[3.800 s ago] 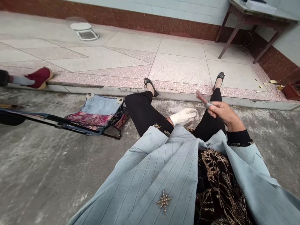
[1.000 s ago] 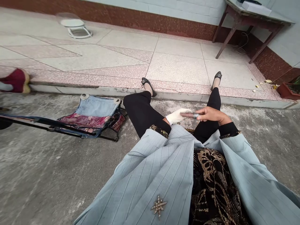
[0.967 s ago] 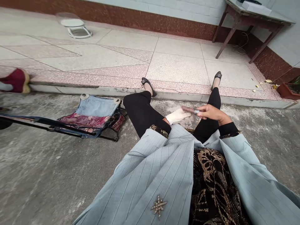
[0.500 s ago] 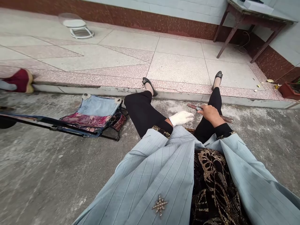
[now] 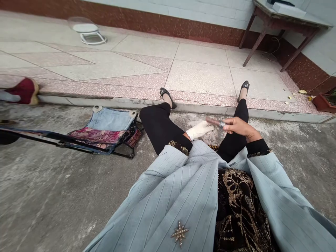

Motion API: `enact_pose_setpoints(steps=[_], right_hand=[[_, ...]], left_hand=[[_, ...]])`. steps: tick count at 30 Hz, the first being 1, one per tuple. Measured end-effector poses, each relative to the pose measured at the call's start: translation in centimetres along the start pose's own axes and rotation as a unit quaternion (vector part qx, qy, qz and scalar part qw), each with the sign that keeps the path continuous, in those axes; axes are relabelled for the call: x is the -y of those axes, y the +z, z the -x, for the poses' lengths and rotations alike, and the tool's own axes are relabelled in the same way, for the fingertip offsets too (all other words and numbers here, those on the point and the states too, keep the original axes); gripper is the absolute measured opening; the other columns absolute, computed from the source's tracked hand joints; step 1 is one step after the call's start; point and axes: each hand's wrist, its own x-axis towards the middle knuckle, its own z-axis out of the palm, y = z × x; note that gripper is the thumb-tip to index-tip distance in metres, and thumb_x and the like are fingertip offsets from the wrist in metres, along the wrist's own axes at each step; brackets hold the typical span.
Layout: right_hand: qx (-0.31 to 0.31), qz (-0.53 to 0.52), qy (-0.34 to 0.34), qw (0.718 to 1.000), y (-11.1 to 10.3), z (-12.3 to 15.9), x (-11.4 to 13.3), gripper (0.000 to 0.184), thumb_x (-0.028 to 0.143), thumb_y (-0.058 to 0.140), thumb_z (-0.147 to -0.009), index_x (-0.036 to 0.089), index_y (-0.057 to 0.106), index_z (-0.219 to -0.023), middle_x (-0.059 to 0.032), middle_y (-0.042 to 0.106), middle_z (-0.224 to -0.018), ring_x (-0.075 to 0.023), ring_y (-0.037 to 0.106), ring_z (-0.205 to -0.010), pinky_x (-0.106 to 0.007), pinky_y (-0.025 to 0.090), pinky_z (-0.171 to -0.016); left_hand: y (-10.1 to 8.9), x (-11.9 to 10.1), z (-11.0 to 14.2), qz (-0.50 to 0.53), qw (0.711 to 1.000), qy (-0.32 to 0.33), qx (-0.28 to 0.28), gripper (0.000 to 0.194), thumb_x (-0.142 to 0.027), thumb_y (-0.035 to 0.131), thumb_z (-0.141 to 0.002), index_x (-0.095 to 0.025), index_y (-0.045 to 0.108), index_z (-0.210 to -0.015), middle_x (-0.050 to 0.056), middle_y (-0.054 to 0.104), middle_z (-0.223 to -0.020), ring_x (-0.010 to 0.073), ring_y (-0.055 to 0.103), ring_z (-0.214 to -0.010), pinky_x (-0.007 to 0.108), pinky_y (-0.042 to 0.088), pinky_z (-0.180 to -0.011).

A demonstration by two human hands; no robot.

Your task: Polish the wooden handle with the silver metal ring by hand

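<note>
My right hand, bare, is closed around a brown stick-like tool with a silvery band or wire wrapped round it at my fingertips. Its far end is blurred and points left. My left hand wears a white knitted glove and lies between my knees, fingers loosely stretched to the right. The stick's tip crosses just above and in front of the gloved fingers; whether they touch is unclear. Below the hands a small yellow-and-black patterned piece shows, mostly hidden by my jacket.
A folding chair with a blue and floral seat stands at my left. Beyond it is another person's red shoe. My feet rest on a raised tiled step. A white stool, wooden table and planter stand farther off.
My right hand has shifted slightly right and turned, tilting the stick so its rear part no longer shows. My gloved left hand has moved a little left, its fingers now beneath the stick's tip.
</note>
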Motion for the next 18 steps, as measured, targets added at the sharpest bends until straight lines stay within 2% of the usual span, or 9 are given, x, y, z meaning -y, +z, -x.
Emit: enact_pose_setpoints(steps=[2, 3, 6, 9, 12, 16, 18], right_hand=[[-0.126, -0.047, -0.011, 0.991, 0.2, -0.4, 0.1, 0.046, 0.051, 0.067, -0.076, 0.011, 0.071, -0.1, 0.0035, 0.051, -0.062, -0.0084, 0.042, -0.052, -0.023, 0.034, -0.051], [-0.169, -0.058, -0.008, 0.984, 0.3, -0.7, 0.1, 0.046, 0.051, 0.066, -0.076, 0.011, 0.07, -0.098, 0.0037, 0.049, -0.061, -0.0087, 0.041, -0.051, -0.023, 0.034, -0.051], [-0.213, -0.024, 0.023, 0.977, 0.7, -1.4, -0.3, 0.042, 0.049, 0.064, -0.078, 0.012, 0.07, -0.095, 0.0036, 0.048, -0.059, -0.01, 0.041, -0.051, -0.024, 0.034, -0.051], [-0.225, 0.136, 0.068, 0.963, 1.1, -1.7, -0.7, 0.036, 0.046, 0.061, -0.083, 0.013, 0.073, -0.091, 0.0008, 0.054, -0.06, -0.0134, 0.049, -0.059, -0.025, 0.035, -0.057], [-0.223, 0.307, 0.125, 0.917, 1.6, -1.7, -0.6, 0.034, 0.045, 0.059, -0.089, 0.017, 0.075, -0.101, -0.0059, 0.069, -0.081, -0.0205, 0.061, -0.079, -0.027, 0.04, -0.068], [-0.169, 0.448, 0.187, 0.858, 2.8, -1.9, 0.0, 0.039, 0.047, 0.056, -0.092, 0.02, 0.071, -0.115, -0.0162, 0.072, -0.108, -0.0287, 0.066, -0.1, -0.033, 0.046, -0.08], [-0.113, 0.478, 0.211, 0.845, 3.3, -2.2, 0.4, 0.04, 0.043, 0.056, -0.093, 0.016, 0.07, -0.118, -0.021, 0.069, -0.115, -0.0316, 0.065, -0.106, -0.037, 0.047, -0.084]], left_hand=[[0.1, 0.0, 0.0, 0.02, 1.0, -0.005, 0.004, 0.034, -0.042, 0.044, -0.094, -0.014, 0.061, -0.087, -0.003, 0.05, -0.061, 0.009, 0.042, -0.053, 0.023, 0.034, -0.054], [0.2, 0.0, -0.1, 0.013, 1.0, 0.002, 0.014, 0.032, -0.041, 0.045, -0.094, -0.014, 0.062, -0.086, -0.003, 0.05, -0.062, 0.0089, 0.042, -0.054, 0.023, 0.034, -0.054], [0.3, -0.2, -0.1, -0.053, 0.998, 0.028, 0.029, 0.029, -0.037, 0.047, -0.093, -0.014, 0.063, -0.086, -0.001, 0.059, -0.074, 0.0102, 0.049, -0.065, 0.023, 0.039, -0.064], [0.4, -0.3, -0.1, -0.122, 0.99, 0.043, 0.048, 0.027, -0.034, 0.045, -0.093, -0.014, 0.064, -0.089, 0.001, 0.064, -0.083, 0.0132, 0.056, -0.078, 0.025, 0.041, -0.076], [0.5, -0.1, -0.2, -0.172, 0.982, 0.047, 0.06, 0.029, -0.033, 0.043, -0.095, -0.015, 0.065, -0.088, 0.002, 0.066, -0.084, 0.015, 0.058, -0.08, 0.026, 0.041, -0.077], [1.0, 0.7, -0.4, -0.232, 0.97, 0.05, 0.057, 0.03, -0.034, 0.044, -0.096, -0.016, 0.067, -0.09, 0.005, 0.069, -0.09, 0.0174, 0.061, -0.086, 0.026, 0.042, -0.081], [1.1, 1.1, -0.5, -0.256, 0.964, 0.047, 0.052, 0.028, -0.033, 0.046, -0.095, -0.017, 0.068, -0.089, 0.004, 0.07, -0.09, 0.0172, 0.062, -0.086, 0.025, 0.042, -0.08]])
